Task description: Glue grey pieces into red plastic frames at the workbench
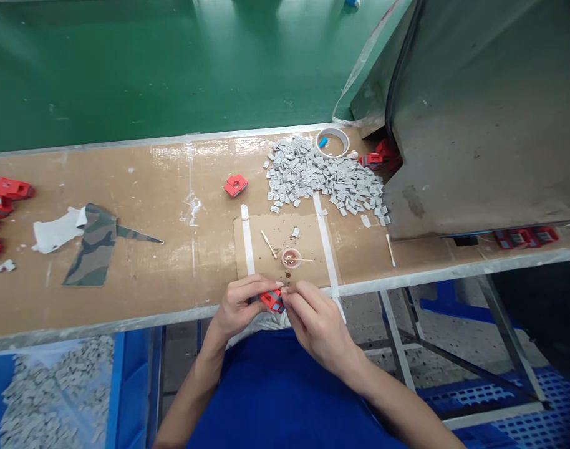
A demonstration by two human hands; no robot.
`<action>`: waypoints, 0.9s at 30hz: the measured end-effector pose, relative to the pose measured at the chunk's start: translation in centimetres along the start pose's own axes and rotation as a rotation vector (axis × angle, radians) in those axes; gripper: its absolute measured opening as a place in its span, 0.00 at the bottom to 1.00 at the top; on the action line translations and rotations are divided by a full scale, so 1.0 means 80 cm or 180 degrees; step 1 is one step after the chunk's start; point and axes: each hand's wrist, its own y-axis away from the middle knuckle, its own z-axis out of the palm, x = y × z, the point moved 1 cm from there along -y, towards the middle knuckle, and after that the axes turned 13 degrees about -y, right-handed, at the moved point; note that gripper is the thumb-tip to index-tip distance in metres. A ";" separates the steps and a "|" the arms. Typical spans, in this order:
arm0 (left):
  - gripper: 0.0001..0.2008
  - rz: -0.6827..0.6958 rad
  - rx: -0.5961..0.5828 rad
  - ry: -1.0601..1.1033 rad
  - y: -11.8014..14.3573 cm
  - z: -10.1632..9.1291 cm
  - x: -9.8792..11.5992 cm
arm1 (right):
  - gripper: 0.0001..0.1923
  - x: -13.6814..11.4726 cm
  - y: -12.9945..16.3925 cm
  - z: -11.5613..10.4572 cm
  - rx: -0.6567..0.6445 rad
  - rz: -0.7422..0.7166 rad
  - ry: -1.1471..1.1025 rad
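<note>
At the table's front edge my left hand point(238, 304) is closed around a small red plastic part point(272, 300) with grey areas. My right hand point(318, 317) is pinched against the right end of that part; whatever lies between its fingertips is hidden. Just beyond my hands, a small cup point(289, 259) of brownish liquid has a cotton swab point(304, 260) lying across it. Another swab point(269, 244) rests to its left, and one grey tile point(295, 232) lies behind it. These sit on a cardboard sheet point(308, 232) held down by white tape strips.
A heap of grey tiles point(322, 178) with a tape roll point(332, 143) lies behind. A single red part point(236, 185) stands left of it, more red parts point(7, 193) at far left. Camouflage cloth point(92, 246) lies left. A large metal housing point(481, 125) blocks the right; a blue bin point(130, 386) stands below.
</note>
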 end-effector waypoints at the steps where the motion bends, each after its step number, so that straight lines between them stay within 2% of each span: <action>1: 0.12 0.0034 -0.0001 -0.0057 0.000 0.000 0.000 | 0.11 0.002 0.000 0.000 -0.0013 0.0010 -0.0048; 5: 0.13 0.0132 0.0060 -0.0245 -0.001 0.000 0.000 | 0.09 0.009 0.001 -0.001 0.0183 0.0311 -0.1023; 8: 0.13 0.0348 0.0041 -0.0260 -0.002 -0.001 0.004 | 0.06 0.014 0.004 -0.002 0.0180 0.0872 -0.1806; 12: 0.14 0.0599 -0.0110 -0.0291 -0.007 -0.005 0.016 | 0.06 0.016 0.011 -0.005 -0.0018 0.1540 -0.2468; 17: 0.16 0.0765 -0.0398 -0.0375 -0.010 -0.015 0.034 | 0.16 0.015 0.012 -0.010 -0.0357 0.1569 -0.3249; 22: 0.15 0.0920 -0.0447 -0.0612 -0.008 -0.026 0.046 | 0.22 0.010 0.009 -0.006 -0.0482 0.1580 -0.3453; 27: 0.14 0.1137 -0.0495 -0.1114 -0.009 -0.039 0.063 | 0.24 0.006 0.006 0.000 -0.0569 0.1628 -0.3607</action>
